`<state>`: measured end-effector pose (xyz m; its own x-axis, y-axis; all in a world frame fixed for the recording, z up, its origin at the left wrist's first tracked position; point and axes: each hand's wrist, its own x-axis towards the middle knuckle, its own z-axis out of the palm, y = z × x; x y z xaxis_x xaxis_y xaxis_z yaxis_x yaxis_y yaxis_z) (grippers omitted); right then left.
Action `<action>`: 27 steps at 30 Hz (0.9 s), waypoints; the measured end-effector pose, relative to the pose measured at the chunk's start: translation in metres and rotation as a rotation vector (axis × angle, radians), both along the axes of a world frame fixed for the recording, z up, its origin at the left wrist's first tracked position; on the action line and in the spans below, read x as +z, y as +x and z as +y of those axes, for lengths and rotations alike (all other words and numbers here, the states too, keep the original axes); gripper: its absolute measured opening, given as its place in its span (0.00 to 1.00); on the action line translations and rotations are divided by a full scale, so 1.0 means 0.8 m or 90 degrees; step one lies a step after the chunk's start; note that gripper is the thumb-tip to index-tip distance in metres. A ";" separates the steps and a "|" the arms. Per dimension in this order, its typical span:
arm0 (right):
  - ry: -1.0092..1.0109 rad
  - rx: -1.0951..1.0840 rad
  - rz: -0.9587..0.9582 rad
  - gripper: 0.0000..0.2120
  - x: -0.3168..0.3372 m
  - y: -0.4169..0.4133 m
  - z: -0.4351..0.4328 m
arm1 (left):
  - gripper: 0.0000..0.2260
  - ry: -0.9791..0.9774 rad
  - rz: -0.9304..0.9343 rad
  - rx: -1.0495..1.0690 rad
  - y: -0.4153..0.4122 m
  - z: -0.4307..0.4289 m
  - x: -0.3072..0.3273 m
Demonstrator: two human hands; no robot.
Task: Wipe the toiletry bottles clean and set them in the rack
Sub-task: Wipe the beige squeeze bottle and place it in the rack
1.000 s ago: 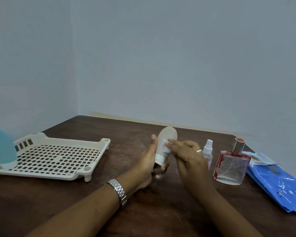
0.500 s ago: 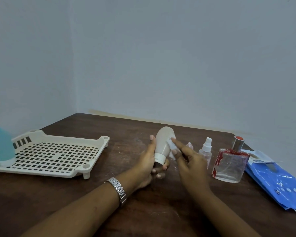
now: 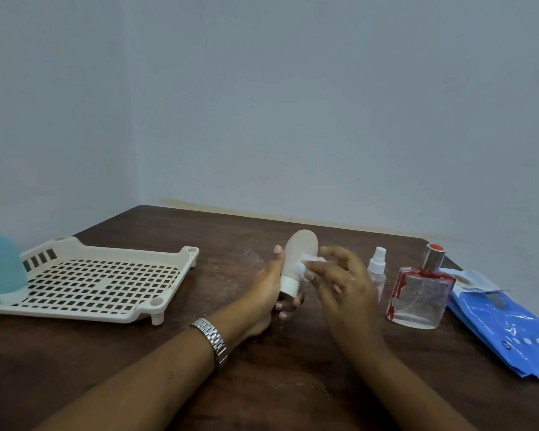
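My left hand (image 3: 269, 290) grips a beige squeeze bottle (image 3: 297, 259) by its white cap end, cap down, above the table's middle. My right hand (image 3: 339, 281) pinches a small white wipe (image 3: 308, 264) against the bottle's right side. A cream perforated rack (image 3: 87, 281) sits at the left with a blue bottle (image 3: 0, 265) standing cap down in its left end. A small clear spray bottle (image 3: 377, 269) and a square glass perfume bottle (image 3: 420, 290) with red marks stand to the right of my hands.
A blue pack of wipes (image 3: 504, 325) lies at the right edge of the dark wooden table (image 3: 262, 384). Pale walls meet in a corner behind the table. White dust speckles the tabletop near the bottles.
My right hand has slid the wipe along the bottle's side, its fingers spreading more. The left hand keeps the same grip on the bottle. The view shifted slightly.
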<state>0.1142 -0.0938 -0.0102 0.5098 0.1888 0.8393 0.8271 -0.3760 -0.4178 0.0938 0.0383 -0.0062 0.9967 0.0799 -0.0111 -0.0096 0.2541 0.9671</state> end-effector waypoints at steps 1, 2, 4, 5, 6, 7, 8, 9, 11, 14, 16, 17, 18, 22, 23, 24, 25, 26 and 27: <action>0.022 -0.010 0.007 0.07 0.002 0.003 -0.002 | 0.28 0.011 0.007 -0.018 -0.001 0.000 0.001; 0.042 -0.026 0.008 0.07 0.004 0.005 -0.004 | 0.28 0.029 0.011 -0.037 -0.002 0.000 0.000; 0.070 -0.054 0.010 0.07 0.008 0.010 -0.010 | 0.29 0.100 -0.005 -0.079 -0.006 -0.002 0.000; 0.076 -0.066 0.010 0.07 0.010 0.013 -0.012 | 0.30 0.146 -0.022 -0.100 -0.008 -0.003 0.000; 0.078 -0.076 0.009 0.07 0.012 0.016 -0.014 | 0.32 0.189 -0.040 -0.115 -0.009 -0.005 -0.001; 0.079 -0.084 0.007 0.07 0.013 0.017 -0.016 | 0.33 0.225 -0.056 -0.121 -0.009 -0.006 -0.002; 0.076 -0.093 0.003 0.07 0.014 0.018 -0.017 | 0.34 0.255 -0.070 -0.116 -0.009 -0.006 -0.002; 0.069 -0.101 -0.004 0.07 0.013 0.019 -0.017 | 0.33 0.282 -0.081 -0.104 -0.009 -0.007 -0.001; 0.047 -0.111 -0.017 0.08 0.011 0.017 -0.015 | 0.28 0.327 -0.101 -0.071 -0.011 -0.009 0.000; -0.004 -0.124 -0.035 0.11 0.008 0.012 -0.011 | 0.20 0.334 -0.131 -0.030 -0.014 -0.013 -0.002; -0.056 -0.109 -0.061 0.11 0.006 0.007 -0.006 | 0.19 0.304 -0.145 -0.006 -0.014 -0.015 -0.002; -0.084 -0.091 -0.069 0.11 0.004 0.004 -0.001 | 0.20 0.283 -0.146 0.007 -0.013 -0.015 -0.001; -0.107 -0.071 -0.072 0.11 0.003 0.000 0.003 | 0.21 0.260 -0.144 0.023 -0.012 -0.015 0.000; -0.149 -0.014 -0.074 0.12 0.001 -0.005 0.012 | 0.28 0.250 -0.129 0.092 -0.008 -0.009 -0.001; -0.153 -0.006 -0.075 0.12 0.001 -0.005 0.011 | 0.28 0.249 -0.122 0.101 -0.008 -0.008 -0.002; -0.154 -0.001 -0.074 0.11 0.000 -0.004 0.010 | 0.28 0.243 -0.116 0.104 -0.007 -0.008 -0.002; -0.151 0.003 -0.072 0.11 0.000 -0.002 0.008 | 0.28 0.236 -0.113 0.103 -0.007 -0.008 -0.002; -0.144 0.004 -0.072 0.10 0.001 -0.001 0.006 | 0.28 0.226 -0.115 0.099 -0.008 -0.009 -0.001; -0.132 0.002 -0.073 0.10 0.003 0.001 0.004 | 0.28 0.212 -0.122 0.092 -0.008 -0.009 0.000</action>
<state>0.1153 -0.0904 -0.0081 0.4126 0.3645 0.8348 0.8661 -0.4408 -0.2356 0.0878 0.0309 -0.0058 0.9563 0.1876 0.2241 -0.2103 -0.0904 0.9734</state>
